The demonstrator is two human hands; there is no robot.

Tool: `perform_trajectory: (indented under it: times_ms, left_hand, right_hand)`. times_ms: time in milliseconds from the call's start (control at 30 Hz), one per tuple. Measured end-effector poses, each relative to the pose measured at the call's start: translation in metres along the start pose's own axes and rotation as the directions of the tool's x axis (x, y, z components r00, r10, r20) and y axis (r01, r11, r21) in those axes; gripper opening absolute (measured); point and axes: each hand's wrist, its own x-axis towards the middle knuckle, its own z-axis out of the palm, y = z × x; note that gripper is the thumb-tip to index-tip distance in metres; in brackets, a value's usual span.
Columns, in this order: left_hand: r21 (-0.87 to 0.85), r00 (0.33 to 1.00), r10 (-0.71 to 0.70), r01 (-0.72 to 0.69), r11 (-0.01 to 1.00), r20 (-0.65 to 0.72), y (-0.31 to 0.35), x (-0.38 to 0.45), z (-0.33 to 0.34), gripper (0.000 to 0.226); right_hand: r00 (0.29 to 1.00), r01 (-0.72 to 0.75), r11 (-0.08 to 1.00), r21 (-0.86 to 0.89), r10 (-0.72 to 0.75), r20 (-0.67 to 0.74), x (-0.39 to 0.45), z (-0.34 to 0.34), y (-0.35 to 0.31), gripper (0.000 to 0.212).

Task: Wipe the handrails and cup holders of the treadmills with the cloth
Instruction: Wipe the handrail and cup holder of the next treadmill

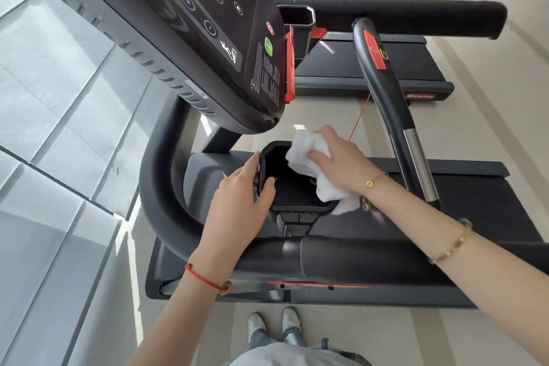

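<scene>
At the near treadmill's cup holder [292, 184] I see both hands. My right hand [338, 159] grips a bunched white cloth [309, 162] and presses it over the holder's far rim; part of the cloth hangs outside under the wrist, blurred. My left hand [242, 196] holds the holder's near wall, thumb hooked inside, fingers curled on the outside. A red cord bracelet [205, 278] circles the left wrist; gold bracelets [451, 242] sit on the right arm. The holder's inside is black and hard to make out. Below it runs the black handrail [341, 255]. Above, the console [214, 24] is cut off; I can read "15", the small print is illegible. A second treadmill [371, 68] lies beyond; its red label is unreadable.
</scene>
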Motion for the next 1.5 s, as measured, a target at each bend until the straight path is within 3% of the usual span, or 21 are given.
perform_trajectory:
  times_ms: [133,300,400,567,800,867,933,1000,1100,1167,1233,1333,1400,1500]
  left_hand:
    - [-0.005,1.000,0.005,-0.004,1.000,0.005,0.000,-0.001,-0.001,0.051]
    - [0.004,1.000,0.008,-0.008,1.000,-0.010,0.003,-0.001,-0.002,0.049]
    - [0.001,1.000,0.014,-0.014,1.000,-0.005,0.005,-0.002,-0.001,0.046]
    - [0.020,1.000,0.006,-0.006,1.000,-0.003,0.002,-0.002,0.000,0.051]
    - [0.080,1.000,0.009,-0.008,0.997,-0.003,0.004,-0.005,-0.001,0.054]
    - [0.097,1.000,0.016,-0.015,0.995,-0.010,0.006,-0.008,-0.003,0.054]
    - [0.089,0.999,0.029,-0.027,0.996,-0.021,0.008,-0.011,-0.003,0.052]
    - [0.075,0.999,0.039,-0.037,0.997,-0.031,0.010,-0.012,-0.003,0.049]
    - [0.097,0.999,0.023,-0.020,0.995,-0.031,0.009,-0.010,-0.002,0.051]
    - [0.102,0.999,0.026,-0.023,0.995,-0.025,0.007,-0.010,-0.001,0.053]
    - [0.109,0.999,0.032,-0.030,0.994,-0.017,0.005,-0.010,-0.002,0.054]
    - [0.137,0.999,0.045,-0.045,0.990,0.006,0.000,-0.011,-0.005,0.056]
    - [0.134,0.998,0.051,-0.054,0.989,0.024,-0.002,-0.013,-0.009,0.055]
    - [0.122,0.996,0.073,-0.079,0.989,0.048,-0.003,-0.014,-0.015,0.053]
  right_hand:
    - [0.998,-0.058,0.995,0.083,0.059,-0.006,-0.004,0.001,-0.002,0.042]
    - [0.988,-0.153,0.935,0.321,0.154,0.021,-0.058,0.026,0.005,0.050]
    - [0.984,-0.179,0.950,0.254,0.179,0.025,-0.043,0.017,0.002,0.049]
    - [0.999,-0.038,0.998,0.055,0.039,-0.029,-0.008,0.002,-0.004,0.039]
    - [0.999,-0.051,0.998,0.032,0.050,0.005,-0.049,0.016,0.006,0.056]
    - [1.000,0.005,0.997,-0.083,-0.006,-0.009,-0.031,0.008,0.004,0.050]
    - [0.988,0.154,0.960,-0.234,-0.157,0.006,-0.006,-0.002,-0.002,0.041]
    - [0.937,0.350,0.856,-0.381,-0.318,0.144,0.019,-0.008,-0.010,0.035]
    - [0.861,0.508,0.733,-0.452,-0.414,0.296,0.043,-0.009,-0.016,0.034]
    - [0.853,0.521,0.711,-0.471,-0.447,0.269,0.045,-0.006,-0.013,0.036]
    - [0.873,0.486,0.761,-0.431,-0.450,0.189,0.037,-0.007,-0.004,0.034]
    - [0.943,0.329,0.932,-0.154,-0.316,0.100,0.013,-0.014,0.009,0.037]
    - [0.968,0.251,0.968,0.000,-0.251,0.020,-0.006,-0.015,0.016,0.037]
    - [0.967,0.233,0.970,0.063,-0.224,-0.125,-0.032,-0.017,0.017,0.038]
